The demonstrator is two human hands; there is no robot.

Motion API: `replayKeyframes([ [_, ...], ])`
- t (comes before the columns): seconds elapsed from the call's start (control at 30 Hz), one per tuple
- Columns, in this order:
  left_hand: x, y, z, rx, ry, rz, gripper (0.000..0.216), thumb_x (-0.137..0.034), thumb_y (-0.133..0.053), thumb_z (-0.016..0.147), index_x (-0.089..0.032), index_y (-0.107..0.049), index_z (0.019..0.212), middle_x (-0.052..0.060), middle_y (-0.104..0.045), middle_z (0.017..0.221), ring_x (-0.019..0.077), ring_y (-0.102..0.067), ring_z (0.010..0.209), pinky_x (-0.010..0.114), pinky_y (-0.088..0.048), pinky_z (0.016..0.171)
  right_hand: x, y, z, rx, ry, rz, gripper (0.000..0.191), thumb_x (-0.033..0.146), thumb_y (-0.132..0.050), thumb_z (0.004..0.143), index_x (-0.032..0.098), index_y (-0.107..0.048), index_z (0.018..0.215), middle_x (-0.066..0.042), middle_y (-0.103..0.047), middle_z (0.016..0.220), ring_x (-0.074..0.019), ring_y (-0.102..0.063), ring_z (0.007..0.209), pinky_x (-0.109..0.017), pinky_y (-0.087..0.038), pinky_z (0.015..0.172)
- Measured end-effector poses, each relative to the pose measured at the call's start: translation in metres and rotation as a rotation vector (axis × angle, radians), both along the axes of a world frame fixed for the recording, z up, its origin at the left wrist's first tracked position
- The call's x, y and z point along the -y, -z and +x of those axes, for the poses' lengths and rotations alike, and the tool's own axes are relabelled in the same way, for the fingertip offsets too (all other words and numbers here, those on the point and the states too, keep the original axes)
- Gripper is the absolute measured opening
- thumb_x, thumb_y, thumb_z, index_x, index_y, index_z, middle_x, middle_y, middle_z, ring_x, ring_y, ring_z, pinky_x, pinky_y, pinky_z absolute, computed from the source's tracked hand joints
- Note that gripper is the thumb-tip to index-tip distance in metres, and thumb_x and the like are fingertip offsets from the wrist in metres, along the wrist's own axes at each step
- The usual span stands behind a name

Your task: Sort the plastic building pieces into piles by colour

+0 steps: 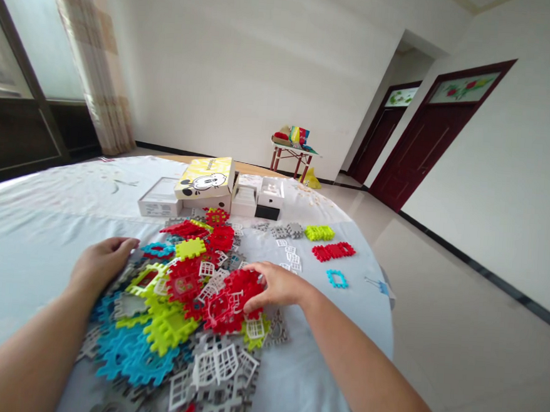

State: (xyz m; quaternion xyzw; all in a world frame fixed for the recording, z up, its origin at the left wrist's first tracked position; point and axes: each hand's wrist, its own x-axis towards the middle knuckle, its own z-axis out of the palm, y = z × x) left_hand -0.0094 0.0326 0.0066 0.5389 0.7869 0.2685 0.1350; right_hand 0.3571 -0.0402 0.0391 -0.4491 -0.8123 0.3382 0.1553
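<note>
Nearest the camera, grey pieces (214, 409) are found at the near end of a mixed heap of toothed plastic pieces (170, 327), which is spread on the cloth-covered bench (305, 377) between the two hands, apparently to be kept within reach of both. The right hand (276, 288) is partly open, thumb and fingers parted at the edge of the red pieces (238, 294); whether these are gripped cannot be told. The left hand (109, 257) is loosely curled beside the heap's far left edge; anything held in it is hidden. Beyond the right hand, a red row (334, 252), a lime group (319, 233) and a blue frame (336, 285) are set apart, presumably so that colours are not mixed.
</note>
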Motion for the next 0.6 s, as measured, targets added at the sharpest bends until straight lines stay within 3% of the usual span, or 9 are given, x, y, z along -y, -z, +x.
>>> replayKeyframes([
  [0.17, 0.003, -0.003, 0.002, 0.011, 0.017, 0.011, 0.05, -0.054, -0.041, 0.073, -0.019, -0.065, 0.099, 0.009, -0.066, 0.083, 0.0217, -0.057, 0.073, 0.027, -0.04, 0.058, -0.02, 0.008, -0.016, -0.178, 0.12, -0.044, 0.079, 0.042, -0.078, 0.051, 0.022, -0.048, 0.121, -0.003, -0.062, 0.097, -0.0162, -0.058, 0.08, -0.028, -0.047, 0.072],
  [0.4, 0.003, -0.002, 0.002, 0.016, 0.022, 0.026, 0.049, -0.052, -0.041, 0.074, -0.017, -0.065, 0.099, 0.01, -0.066, 0.088, 0.0213, -0.057, 0.076, 0.026, -0.04, 0.059, -0.047, 0.016, -0.033, -0.278, 0.378, 0.115, 0.072, 0.029, -0.073, 0.06, 0.024, -0.043, 0.125, -0.005, -0.059, 0.104, -0.0142, -0.058, 0.077, -0.032, -0.047, 0.077],
  [0.6, 0.005, -0.004, 0.003, 0.021, 0.021, 0.005, 0.05, -0.053, -0.041, 0.073, -0.018, -0.065, 0.099, 0.009, -0.065, 0.084, 0.0213, -0.056, 0.075, 0.026, -0.039, 0.058, -0.053, 0.023, -0.02, -0.31, 0.409, 0.197, 0.057, 0.022, -0.065, 0.065, 0.023, -0.049, 0.12, -0.005, -0.059, 0.102, -0.0146, -0.058, 0.082, -0.033, -0.046, 0.083],
])
